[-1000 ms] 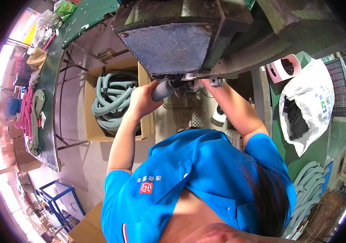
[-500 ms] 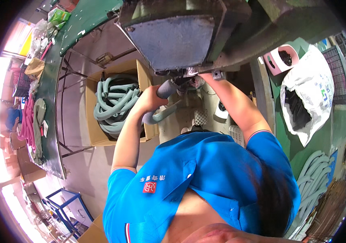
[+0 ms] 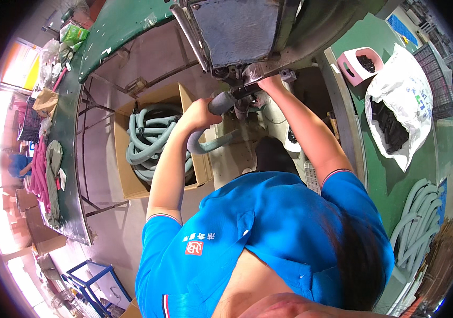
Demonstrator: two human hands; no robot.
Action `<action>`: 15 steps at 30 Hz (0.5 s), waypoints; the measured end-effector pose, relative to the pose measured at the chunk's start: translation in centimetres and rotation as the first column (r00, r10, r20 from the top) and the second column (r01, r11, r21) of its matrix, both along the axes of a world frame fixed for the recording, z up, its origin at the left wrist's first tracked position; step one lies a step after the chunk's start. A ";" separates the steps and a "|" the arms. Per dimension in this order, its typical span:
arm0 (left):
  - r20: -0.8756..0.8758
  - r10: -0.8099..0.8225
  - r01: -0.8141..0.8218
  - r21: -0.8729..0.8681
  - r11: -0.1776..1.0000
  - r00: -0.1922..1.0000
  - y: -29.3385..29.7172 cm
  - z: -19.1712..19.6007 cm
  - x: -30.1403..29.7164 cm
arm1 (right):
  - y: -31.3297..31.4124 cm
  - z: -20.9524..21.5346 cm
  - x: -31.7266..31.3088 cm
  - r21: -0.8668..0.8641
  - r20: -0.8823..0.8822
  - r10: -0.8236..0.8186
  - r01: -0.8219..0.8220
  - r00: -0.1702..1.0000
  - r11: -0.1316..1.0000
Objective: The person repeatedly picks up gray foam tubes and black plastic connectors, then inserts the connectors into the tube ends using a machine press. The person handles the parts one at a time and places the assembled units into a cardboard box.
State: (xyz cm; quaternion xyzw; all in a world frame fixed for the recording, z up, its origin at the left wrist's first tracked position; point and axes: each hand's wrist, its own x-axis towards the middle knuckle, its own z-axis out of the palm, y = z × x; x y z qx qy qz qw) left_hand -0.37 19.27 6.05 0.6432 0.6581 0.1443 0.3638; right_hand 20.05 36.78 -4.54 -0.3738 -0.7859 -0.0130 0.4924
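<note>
My left hand (image 3: 200, 114) is closed round a thick grey-green foam tube (image 3: 222, 103). Its upper end meets a dark metal part (image 3: 243, 91) under the machine (image 3: 234, 33); I cannot tell whether it is fitted over that part. The rest of the tube curves down and to the right below my hand. My right hand (image 3: 271, 84) reaches in at the machine's lower edge, right of the tube end. Its fingers are hidden there, and so is anything they may hold.
Left of my arm, a cardboard box (image 3: 122, 153) holds several coiled tubes. On the green bench (image 3: 377, 193) at right stand a white sack (image 3: 414, 100) of black pieces, a pink bin (image 3: 349, 69) and more tubes (image 3: 417, 228). A green table (image 3: 75, 175) runs along the left.
The view has shifted, and the machine now appears higher. My left hand stays closed on the tube, its end now nearer the dark metal part. A dark trouser leg has come into view below.
</note>
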 end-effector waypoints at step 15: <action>-0.033 0.023 -0.022 0.031 0.999 0.999 0.0 2.3 0.5 | -5.3 4.2 0.9 -0.405 -0.236 0.150 -0.238 0.960 0.883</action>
